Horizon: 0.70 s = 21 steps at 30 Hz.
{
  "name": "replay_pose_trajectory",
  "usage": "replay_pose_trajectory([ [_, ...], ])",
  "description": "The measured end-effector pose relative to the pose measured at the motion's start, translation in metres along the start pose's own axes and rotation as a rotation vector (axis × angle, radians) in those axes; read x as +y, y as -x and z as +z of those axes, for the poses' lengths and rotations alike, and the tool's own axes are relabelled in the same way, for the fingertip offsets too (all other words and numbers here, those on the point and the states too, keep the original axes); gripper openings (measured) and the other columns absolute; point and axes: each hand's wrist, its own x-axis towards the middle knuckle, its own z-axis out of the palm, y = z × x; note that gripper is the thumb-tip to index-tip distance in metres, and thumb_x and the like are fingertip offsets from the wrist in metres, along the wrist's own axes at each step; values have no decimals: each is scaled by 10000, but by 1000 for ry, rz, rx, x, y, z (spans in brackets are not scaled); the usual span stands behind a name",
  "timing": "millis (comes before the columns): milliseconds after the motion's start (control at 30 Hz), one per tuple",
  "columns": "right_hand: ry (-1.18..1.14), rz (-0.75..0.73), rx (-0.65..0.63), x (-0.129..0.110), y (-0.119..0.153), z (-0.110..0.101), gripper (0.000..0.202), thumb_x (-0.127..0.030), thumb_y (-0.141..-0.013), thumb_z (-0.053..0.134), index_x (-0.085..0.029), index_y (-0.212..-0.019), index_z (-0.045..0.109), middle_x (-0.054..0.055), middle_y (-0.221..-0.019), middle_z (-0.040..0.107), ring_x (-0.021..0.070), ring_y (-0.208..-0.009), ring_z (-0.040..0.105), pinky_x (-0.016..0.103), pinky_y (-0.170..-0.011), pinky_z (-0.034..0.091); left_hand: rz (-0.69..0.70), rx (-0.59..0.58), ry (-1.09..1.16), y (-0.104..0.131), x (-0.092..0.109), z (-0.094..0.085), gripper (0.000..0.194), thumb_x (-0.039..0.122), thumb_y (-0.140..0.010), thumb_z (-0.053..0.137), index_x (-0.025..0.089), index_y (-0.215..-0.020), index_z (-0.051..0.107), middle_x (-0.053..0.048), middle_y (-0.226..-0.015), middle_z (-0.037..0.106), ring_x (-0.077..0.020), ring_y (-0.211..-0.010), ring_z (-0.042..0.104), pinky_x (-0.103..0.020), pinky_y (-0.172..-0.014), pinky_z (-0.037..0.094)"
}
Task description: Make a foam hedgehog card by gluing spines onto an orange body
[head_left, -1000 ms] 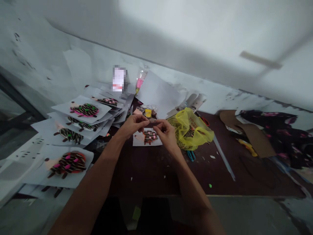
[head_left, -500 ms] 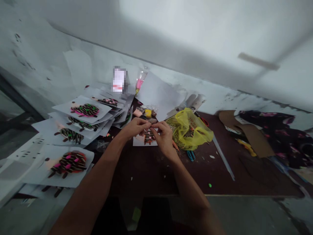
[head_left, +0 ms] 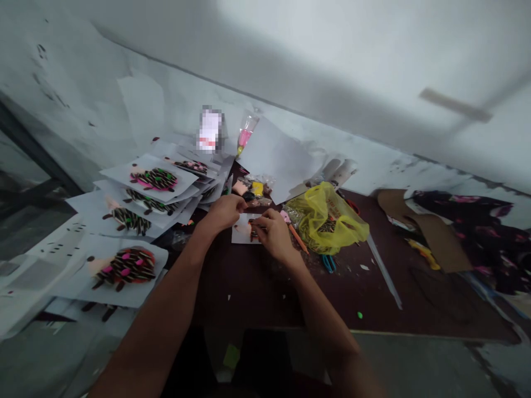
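A small white card [head_left: 239, 237] lies on the dark table, with a partly hidden hedgehog figure [head_left: 250, 228] in black and orange on it. My right hand [head_left: 274, 235] rests over the card's right part, its fingers curled down onto the hedgehog. Whether they pinch a small piece is too fine to tell. At the card's upper left is my left hand [head_left: 226, 211], fingertips drawn together by the bagged clay [head_left: 258, 189]. Anything between those fingertips is hidden.
Finished hedgehog cards [head_left: 160, 179] are stacked at the left, overlapping untidily. A yellow plastic bag [head_left: 321, 215] full of sticks stands to the right. Teal-handled scissors [head_left: 328, 263], an orange tool [head_left: 299, 239], a clear strip [head_left: 385, 273] and a yellow cutter [head_left: 423, 253] lie around it.
My hands were together over the card, fingertips meeting. Now they are apart: the left has moved back toward the bagged clay, while the right has come down onto the hedgehog. The view shifted slightly.
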Motion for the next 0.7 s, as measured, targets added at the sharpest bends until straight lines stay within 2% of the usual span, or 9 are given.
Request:
replay_pose_trajectory([
  [100,26,10,-18,-1,-1,3,122,-178,-861,661,-220,-847,775,75,-869,585,220,-836,527,345,-759,407,18,-75,-53,3,2,-1,340,50,-588,595,202,-849,752,-65,-885,749,-230,-830,652,-270,-739,472],
  [167,47,16,-28,-3,-1,4,118,-159,-850,665,-212,-851,770,69,-875,594,210,-843,528,331,-761,402,53,-180,-98,4,5,-3,438,46,-568,592,197,-950,746,-64,-979,755,-235,-903,664,-267,-778,483],
  [267,87,36,-39,-6,-1,4,111,-155,-853,659,-199,-851,761,61,-892,606,191,-853,534,306,-768,398,114,-360,-225,6,10,-8,524,79,-604,596,194,-1104,702,-51,-1127,729,-223,-1043,645,-259,-872,479],
  [333,118,50,-49,-7,-1,5,115,-163,-865,649,-191,-845,759,63,-906,614,188,-864,540,298,-770,397,123,-431,-311,6,14,-10,548,123,-639,619,200,-1179,665,-44,-1189,703,-222,-1102,624,-263,-913,472],
  [533,203,70,-74,-10,-2,8,121,-177,-874,643,-188,-859,762,68,-900,617,194,-872,540,298,-783,395,104,-472,-436,8,20,-7,646,179,-622,714,238,-1256,607,-43,-1263,655,-247,-1153,599,-287,-929,476],
  [700,240,87,-112,-12,-3,8,143,-181,-890,620,-179,-892,763,75,-925,617,199,-899,538,300,-802,393,109,-470,-518,9,22,-5,645,178,-616,739,231,-1244,601,-64,-1276,641,-255,-1161,592,-296,-929,479],
])
